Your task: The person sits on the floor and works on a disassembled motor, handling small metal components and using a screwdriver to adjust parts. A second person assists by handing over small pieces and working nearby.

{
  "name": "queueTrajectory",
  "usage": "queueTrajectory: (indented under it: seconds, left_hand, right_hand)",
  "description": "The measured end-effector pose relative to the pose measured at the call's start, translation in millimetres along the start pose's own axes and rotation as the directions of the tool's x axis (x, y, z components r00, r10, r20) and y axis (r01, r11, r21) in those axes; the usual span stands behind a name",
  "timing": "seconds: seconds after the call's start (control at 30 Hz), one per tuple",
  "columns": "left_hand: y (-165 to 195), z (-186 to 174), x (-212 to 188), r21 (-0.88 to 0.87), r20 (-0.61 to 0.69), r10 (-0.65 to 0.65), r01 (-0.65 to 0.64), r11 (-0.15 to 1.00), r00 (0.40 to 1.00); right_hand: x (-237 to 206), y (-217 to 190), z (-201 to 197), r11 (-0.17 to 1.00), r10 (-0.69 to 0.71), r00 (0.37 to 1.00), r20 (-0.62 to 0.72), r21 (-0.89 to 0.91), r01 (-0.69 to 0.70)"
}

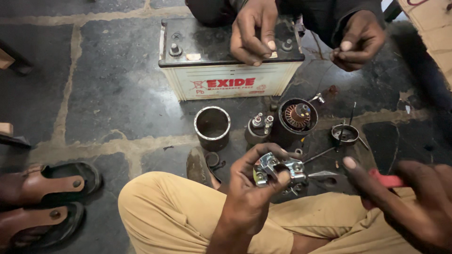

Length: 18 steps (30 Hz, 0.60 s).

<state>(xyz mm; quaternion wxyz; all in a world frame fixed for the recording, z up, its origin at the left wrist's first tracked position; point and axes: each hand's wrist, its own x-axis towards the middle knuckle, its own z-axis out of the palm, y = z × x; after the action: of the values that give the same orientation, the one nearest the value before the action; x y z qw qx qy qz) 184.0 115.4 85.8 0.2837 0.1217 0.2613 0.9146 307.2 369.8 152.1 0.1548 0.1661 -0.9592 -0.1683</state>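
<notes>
The left hand [254, 183] has its fingers curled tight around the metal brush-holder plate [278, 170], seemingly rigid, light, best held by its rim; the right hand [414, 197] pinches a red-handled tool [387, 180].

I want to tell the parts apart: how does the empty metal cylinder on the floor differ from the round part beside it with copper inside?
The metal cylinder is hollow, empty and pale grey. The round part is darker and filled, with copper-coloured pieces showing inside it. The cylinder stands alone, while the round part sits beside a smaller part with terminals. Both stand upright, open upward.
</notes>
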Motion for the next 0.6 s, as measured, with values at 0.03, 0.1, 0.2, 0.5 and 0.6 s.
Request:
queueTrajectory:
  seconds: [0.03,0.1,0.2,0.5,0.6]
  left_hand:
    - [1,1,-1,0.031,0.010,0.027,-0.027,0.999,1.000]
    - [2,1,-1,0.087,0.009,0.033,-0.033,0.996,0.999]
    - [3,2,-1,0.107,0.019,0.034,-0.036,0.994,0.999]
    - [16,10,-5,0.373,0.105,0.135,-0.165,0.913,0.985]
    - [23,15,-8,0.513,0.266,0.260,-0.364,0.777,0.928]
  right_hand:
    - [0,-3,-2,0.998,0.033,0.996,0.078,0.058,-0.038]
    - [0,-8,-5,0.987,0.100,0.980,0.170,0.109,-0.119]
    - [-9,-12,-10,0.971,0.177,0.967,0.185,0.125,-0.202]
    - [-36,1,22,0.753,0.310,0.814,0.490,0.396,-0.525]
    - [-45,18,34,0.452,0.058,0.796,0.602,0.696,-0.559]
